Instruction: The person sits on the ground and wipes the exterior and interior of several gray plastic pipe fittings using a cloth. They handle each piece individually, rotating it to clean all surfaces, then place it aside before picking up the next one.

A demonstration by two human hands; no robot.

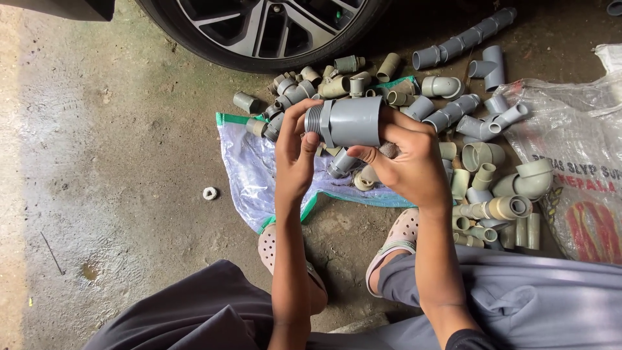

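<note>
A grey plastic pipe fitting, a wide socket with a threaded end pointing left, is held level in front of me. My right hand grips its smooth body from the right and below. My left hand has its fingertips on the threaded end. Both hands hover over a heap of grey and beige pipe fittings spread on the ground. My knees and beige perforated clogs show beneath the hands.
A woven plastic sack lies flat under the fittings, another printed sack at right. A car wheel stands just behind the heap. A small white ring lies on the concrete floor at left.
</note>
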